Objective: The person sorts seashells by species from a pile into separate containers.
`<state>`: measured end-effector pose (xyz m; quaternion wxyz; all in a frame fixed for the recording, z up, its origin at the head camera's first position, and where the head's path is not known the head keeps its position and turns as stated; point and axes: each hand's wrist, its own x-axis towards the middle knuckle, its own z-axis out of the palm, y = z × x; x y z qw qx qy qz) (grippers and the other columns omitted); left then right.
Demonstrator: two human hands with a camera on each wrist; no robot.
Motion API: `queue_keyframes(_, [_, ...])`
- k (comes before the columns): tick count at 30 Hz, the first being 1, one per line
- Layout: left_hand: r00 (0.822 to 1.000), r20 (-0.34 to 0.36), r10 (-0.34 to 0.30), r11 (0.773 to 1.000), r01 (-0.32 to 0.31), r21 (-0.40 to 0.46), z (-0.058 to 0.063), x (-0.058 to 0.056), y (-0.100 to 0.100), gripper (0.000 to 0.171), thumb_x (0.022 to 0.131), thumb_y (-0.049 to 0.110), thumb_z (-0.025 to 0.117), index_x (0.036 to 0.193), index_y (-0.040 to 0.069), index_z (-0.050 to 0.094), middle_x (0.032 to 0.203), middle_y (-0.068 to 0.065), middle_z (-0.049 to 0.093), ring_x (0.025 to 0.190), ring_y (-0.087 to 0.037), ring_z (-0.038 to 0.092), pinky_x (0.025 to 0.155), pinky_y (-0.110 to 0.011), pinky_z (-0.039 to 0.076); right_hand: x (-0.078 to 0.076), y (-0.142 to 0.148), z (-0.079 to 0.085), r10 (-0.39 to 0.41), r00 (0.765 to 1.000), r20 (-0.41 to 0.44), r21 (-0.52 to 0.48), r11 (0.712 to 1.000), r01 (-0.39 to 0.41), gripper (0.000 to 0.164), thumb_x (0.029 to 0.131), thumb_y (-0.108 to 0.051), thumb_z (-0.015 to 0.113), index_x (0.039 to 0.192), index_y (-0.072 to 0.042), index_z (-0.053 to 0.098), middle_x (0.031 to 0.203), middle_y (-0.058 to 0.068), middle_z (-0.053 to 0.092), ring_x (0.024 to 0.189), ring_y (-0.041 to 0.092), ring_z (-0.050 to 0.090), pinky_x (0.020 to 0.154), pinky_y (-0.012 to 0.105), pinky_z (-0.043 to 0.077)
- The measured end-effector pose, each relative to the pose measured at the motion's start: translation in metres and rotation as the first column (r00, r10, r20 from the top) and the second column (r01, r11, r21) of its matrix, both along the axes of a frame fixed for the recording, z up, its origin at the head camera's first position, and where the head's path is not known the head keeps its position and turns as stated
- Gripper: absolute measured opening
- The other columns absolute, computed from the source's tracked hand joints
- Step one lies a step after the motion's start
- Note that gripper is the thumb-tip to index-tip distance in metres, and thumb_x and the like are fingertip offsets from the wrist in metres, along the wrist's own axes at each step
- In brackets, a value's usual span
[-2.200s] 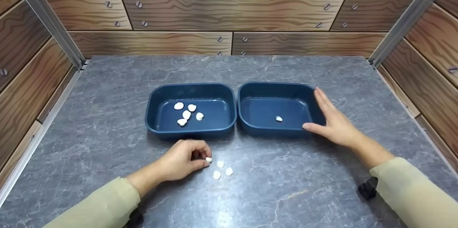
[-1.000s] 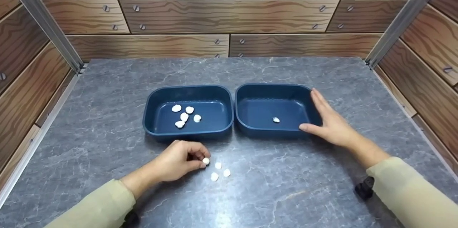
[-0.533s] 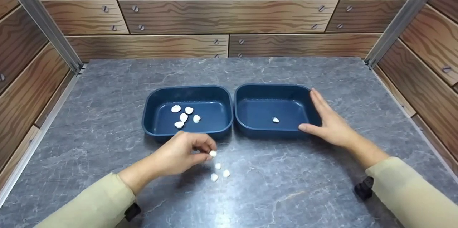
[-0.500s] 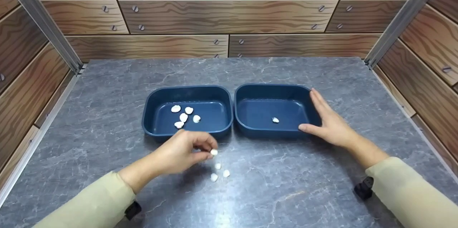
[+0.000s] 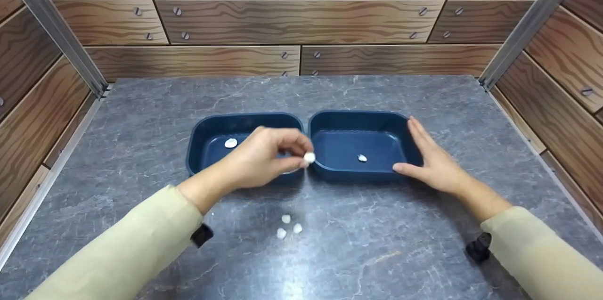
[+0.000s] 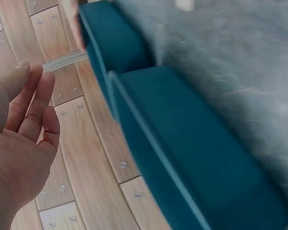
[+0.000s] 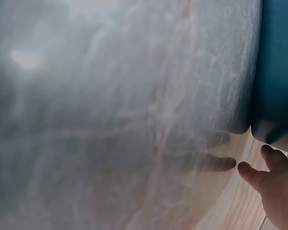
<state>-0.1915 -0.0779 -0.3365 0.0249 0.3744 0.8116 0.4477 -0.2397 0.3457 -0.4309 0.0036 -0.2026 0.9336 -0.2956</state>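
Two dark blue, round-cornered bins stand side by side on a grey marbled worktop (image 5: 362, 239), their short ends next to each other. In the left bin (image 5: 245, 121), one flat white piece (image 5: 231, 143) shows on the floor toward the left; the person's left hand (image 5: 259, 158) and forearm cover much of the rest, so the full contents cannot be told. In the right bin (image 5: 348, 142), a single small white piece (image 5: 362, 158) lies near the front.

The left hand's thumb and fingers pinch a white pebble-like piece (image 5: 309, 158), which the head view shows in front of the bins' meeting ends, clear of the worktop. The right hand (image 5: 435, 166) rests at the right bin's outer end, fingers straight and spread wide from the thumb, which lies at the front rim.

Nearer the person, three white pieces (image 5: 281, 233) sit close together, apart from one another, on the worktop. Wood-patterned panels (image 5: 301, 21) stand behind.
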Motion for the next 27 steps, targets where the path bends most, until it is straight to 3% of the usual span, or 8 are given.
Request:
queue_keyframes(5, [1.0,-0.001,0.028,1.0,-0.028,-0.008,0.01,-0.015,0.016,0.009,0.099,0.014,0.078,0.108,0.011,0.076,0.099,0.005,0.075,0.092,-0.009,0.067,0.084,-0.034,0.056,0.0,0.0,0.001,0.001,1.0,0.001,0.006,1.0,-0.001,0.112,0.095,-0.042,0.08,0.171,-0.007,0.005,0.177,0.019,0.001,0.16,0.046,0.008,0.124,0.07,0.013])
queue_keyframes(11, [0.997,0.043,0.067,0.998,-0.067,0.006,0.011,-0.037,0.036,0.01,0.1,0.016,0.077,0.109,0.012,0.076,0.1,0.004,0.073,0.093,-0.012,0.066,0.083,-0.032,0.055,0.0,-0.001,0.004,-0.004,1.0,0.007,0.018,1.0,0.004,0.112,0.095,-0.044,0.079,0.171,-0.008,0.004,0.178,0.016,-0.001,0.159,0.048,0.009,0.123,0.071,0.014])
queue_keyframes(20, [0.983,0.112,0.142,0.988,-0.148,0.044,-0.007,-0.067,0.065,0.013,0.098,0.011,0.078,0.111,0.008,0.076,0.101,-0.001,0.074,0.092,-0.015,0.068,0.082,-0.026,0.056,0.0,-0.001,0.003,0.002,1.0,-0.018,0.02,1.0,-0.002,0.111,0.094,-0.043,0.079,0.171,-0.005,0.008,0.177,0.017,0.002,0.159,0.047,0.01,0.123,0.071,0.015])
queue_keyframes(27, [0.976,0.145,0.162,0.986,-0.166,0.022,-0.028,-0.078,0.086,0.015,0.099,0.012,0.078,0.113,0.008,0.076,0.104,0.0,0.074,0.094,-0.012,0.066,0.085,-0.025,0.054,0.001,0.0,0.002,0.001,1.0,-0.003,0.018,1.0,-0.001,0.112,0.095,-0.044,0.079,0.171,-0.005,0.006,0.178,0.015,0.0,0.159,0.048,0.01,0.123,0.072,0.014])
